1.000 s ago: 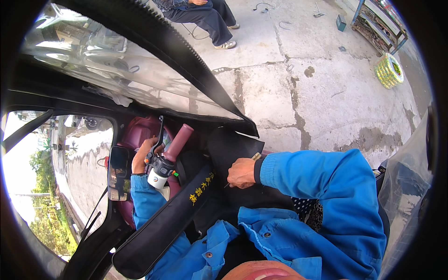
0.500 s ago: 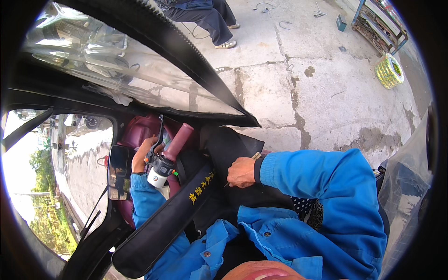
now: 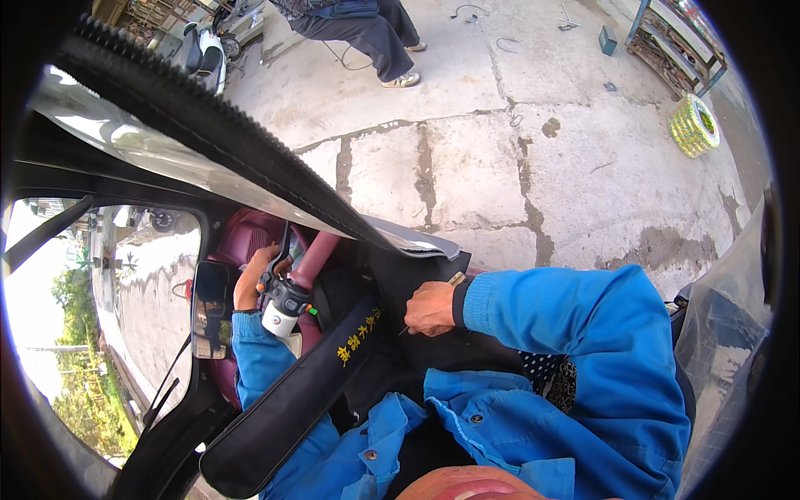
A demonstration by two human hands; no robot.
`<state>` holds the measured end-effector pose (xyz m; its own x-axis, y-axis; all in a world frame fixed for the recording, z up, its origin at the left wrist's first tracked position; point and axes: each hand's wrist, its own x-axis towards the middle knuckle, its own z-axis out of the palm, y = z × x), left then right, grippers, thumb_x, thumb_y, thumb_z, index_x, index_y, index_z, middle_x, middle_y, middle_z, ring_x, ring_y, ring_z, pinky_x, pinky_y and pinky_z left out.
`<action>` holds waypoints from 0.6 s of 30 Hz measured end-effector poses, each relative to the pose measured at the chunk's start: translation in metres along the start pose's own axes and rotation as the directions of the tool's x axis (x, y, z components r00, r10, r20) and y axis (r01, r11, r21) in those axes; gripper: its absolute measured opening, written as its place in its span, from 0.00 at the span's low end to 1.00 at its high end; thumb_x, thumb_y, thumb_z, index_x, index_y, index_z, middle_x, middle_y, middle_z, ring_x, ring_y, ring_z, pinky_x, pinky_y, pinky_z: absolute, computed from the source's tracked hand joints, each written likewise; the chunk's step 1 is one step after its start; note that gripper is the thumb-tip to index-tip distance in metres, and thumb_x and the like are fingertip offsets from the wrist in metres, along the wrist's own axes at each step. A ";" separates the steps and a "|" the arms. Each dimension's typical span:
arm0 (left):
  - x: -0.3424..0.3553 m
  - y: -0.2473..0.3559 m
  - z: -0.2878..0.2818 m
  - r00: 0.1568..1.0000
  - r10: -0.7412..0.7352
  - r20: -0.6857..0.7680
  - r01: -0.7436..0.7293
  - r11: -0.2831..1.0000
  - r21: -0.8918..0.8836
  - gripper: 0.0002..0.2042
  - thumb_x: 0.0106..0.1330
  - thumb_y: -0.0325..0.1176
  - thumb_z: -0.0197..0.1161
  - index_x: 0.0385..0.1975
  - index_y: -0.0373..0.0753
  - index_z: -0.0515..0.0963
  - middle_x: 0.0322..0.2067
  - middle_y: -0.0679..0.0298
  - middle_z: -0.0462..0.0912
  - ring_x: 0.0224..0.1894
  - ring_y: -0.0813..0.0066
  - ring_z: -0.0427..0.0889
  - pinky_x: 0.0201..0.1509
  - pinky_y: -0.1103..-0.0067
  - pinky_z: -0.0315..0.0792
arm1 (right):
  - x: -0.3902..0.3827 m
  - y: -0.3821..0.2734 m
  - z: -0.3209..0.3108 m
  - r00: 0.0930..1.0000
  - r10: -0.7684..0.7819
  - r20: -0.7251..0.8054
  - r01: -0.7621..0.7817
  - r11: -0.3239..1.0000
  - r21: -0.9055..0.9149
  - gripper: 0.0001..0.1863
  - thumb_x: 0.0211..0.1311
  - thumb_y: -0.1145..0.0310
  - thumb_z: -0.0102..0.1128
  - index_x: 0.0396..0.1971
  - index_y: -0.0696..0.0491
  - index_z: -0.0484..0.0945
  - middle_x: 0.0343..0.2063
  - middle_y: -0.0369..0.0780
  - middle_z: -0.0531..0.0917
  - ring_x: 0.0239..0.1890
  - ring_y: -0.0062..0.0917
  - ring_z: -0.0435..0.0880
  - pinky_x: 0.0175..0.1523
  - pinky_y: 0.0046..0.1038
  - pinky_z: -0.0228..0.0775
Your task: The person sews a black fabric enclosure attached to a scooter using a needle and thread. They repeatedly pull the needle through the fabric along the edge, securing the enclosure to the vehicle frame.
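Observation:
My left hand (image 3: pixel 249 282) reaches behind the handlebar controls (image 3: pixel 287 300) against the maroon front body (image 3: pixel 250 233) of a covered vehicle. The brake lever (image 3: pixel 284 248) and the controls hide most of its fingers, so its grip does not show. Over my lap, my right hand (image 3: pixel 430 308) is closed around a slim screwdriver. Its yellowish handle end (image 3: pixel 457 278) sticks out above the fist, and a thin tip shows below. A long black padded cover (image 3: pixel 283 400) with yellow lettering lies slantwise between my arms. Beside the left hand is the maroon handlebar grip (image 3: pixel 315 256), partly covered by the flap.
A clear plastic flap with a black zipper edge (image 3: pixel 225 142) hangs ahead of me. A mirror (image 3: pixel 214 308) stands left of the handlebar. On the concrete are a seated person's legs (image 3: pixel 375 37), a scooter (image 3: pixel 210 58), a metal rack (image 3: pixel 671 50) and a yellow-green wrapped roll (image 3: pixel 693 127).
The zippered plastic flap has swung down and closer, now overlapping the handlebar grip and uncovering the scooter behind. Both my hands stay in nearly the same places.

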<state>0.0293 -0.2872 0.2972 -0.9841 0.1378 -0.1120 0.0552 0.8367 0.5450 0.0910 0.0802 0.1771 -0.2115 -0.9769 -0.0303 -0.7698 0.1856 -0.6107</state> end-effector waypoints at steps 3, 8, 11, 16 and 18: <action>0.001 -0.007 0.002 1.000 0.017 0.003 -0.017 1.000 -0.024 0.14 0.72 0.37 0.68 0.36 0.27 0.82 0.25 0.53 0.85 0.29 0.65 0.86 0.35 0.67 0.75 | 0.001 0.001 0.002 1.000 0.008 0.003 -0.008 1.000 0.002 0.12 0.65 0.62 0.65 0.30 0.55 0.90 0.30 0.51 0.91 0.38 0.54 0.91 0.45 0.53 0.83; 0.003 -0.030 0.003 1.000 0.000 0.026 0.001 0.998 -0.056 0.14 0.72 0.37 0.68 0.37 0.28 0.83 0.25 0.54 0.86 0.29 0.65 0.86 0.36 0.67 0.75 | 0.001 0.001 0.003 1.000 0.005 0.005 -0.005 1.000 -0.002 0.12 0.65 0.62 0.66 0.30 0.55 0.90 0.30 0.51 0.91 0.38 0.54 0.91 0.45 0.53 0.83; 0.012 -0.045 0.000 0.993 -0.028 0.114 0.028 1.000 0.001 0.14 0.72 0.36 0.69 0.39 0.28 0.84 0.27 0.53 0.87 0.30 0.63 0.87 0.37 0.66 0.76 | 0.001 0.001 0.003 1.000 0.006 0.001 -0.006 1.000 -0.013 0.12 0.63 0.62 0.66 0.29 0.55 0.90 0.29 0.51 0.90 0.38 0.54 0.91 0.46 0.53 0.83; -0.001 -0.057 0.004 0.991 0.128 0.028 -0.131 0.956 0.261 0.12 0.69 0.28 0.68 0.51 0.34 0.83 0.45 0.53 0.86 0.47 0.54 0.87 0.56 0.72 0.77 | -0.001 0.000 0.000 1.000 -0.016 -0.002 0.016 1.000 -0.017 0.17 0.69 0.59 0.64 0.28 0.57 0.89 0.28 0.52 0.90 0.37 0.55 0.90 0.45 0.53 0.82; -0.009 -0.059 0.006 0.998 0.060 0.022 -0.063 0.980 0.191 0.15 0.69 0.26 0.67 0.55 0.35 0.82 0.48 0.55 0.85 0.50 0.55 0.87 0.60 0.74 0.77 | -0.001 -0.001 -0.001 1.000 -0.019 0.005 0.019 1.000 -0.023 0.20 0.73 0.57 0.63 0.27 0.58 0.88 0.28 0.53 0.89 0.37 0.55 0.90 0.45 0.54 0.82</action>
<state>0.0363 -0.3347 0.2613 -0.9752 0.1990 -0.0972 0.1480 0.9122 0.3821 0.0914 0.0809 0.1780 -0.1944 -0.9807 -0.0227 -0.7874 0.1698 -0.5926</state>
